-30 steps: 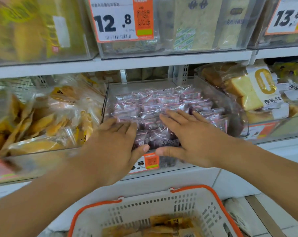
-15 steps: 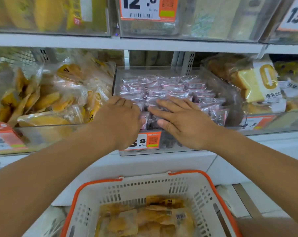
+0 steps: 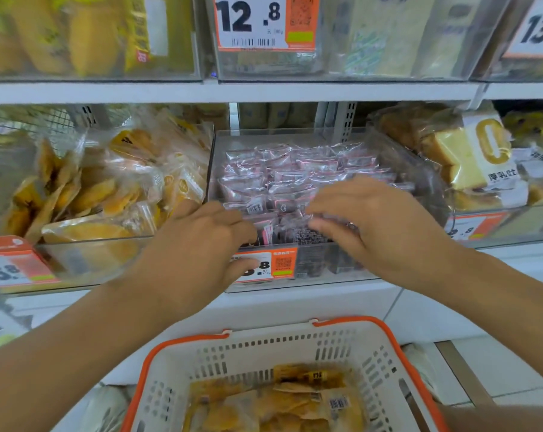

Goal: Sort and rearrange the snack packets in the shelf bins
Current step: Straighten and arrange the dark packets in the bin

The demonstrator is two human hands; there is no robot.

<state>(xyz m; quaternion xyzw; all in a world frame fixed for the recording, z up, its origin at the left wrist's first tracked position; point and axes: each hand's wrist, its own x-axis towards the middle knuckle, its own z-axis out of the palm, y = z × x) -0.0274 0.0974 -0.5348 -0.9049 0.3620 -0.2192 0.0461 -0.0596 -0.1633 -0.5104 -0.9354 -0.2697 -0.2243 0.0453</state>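
Observation:
Small pink snack packets (image 3: 295, 169) fill the clear middle bin (image 3: 323, 269) on the shelf in tidy rows. My left hand (image 3: 198, 254) hooks its curled fingers over the bin's front wall into the front row, with its thumb outside on the orange price label (image 3: 279, 263). My right hand (image 3: 379, 232) curls its fingers down around front-row packets; shiny wrap shows between the fingers, and its thumb is hidden.
Left of it, a clear bin (image 3: 92, 257) holds yellow pastry packets. Wrapped toast slices (image 3: 469, 157) fill the bin on the right. A white basket with an orange rim (image 3: 351, 322) sits below my arms, holding yellow packets. More bins line the upper shelf (image 3: 264, 92).
Both hands went from lying flat on the packets to curling their fingers at the bin's front row. They have drawn slightly apart, and the view has tilted down.

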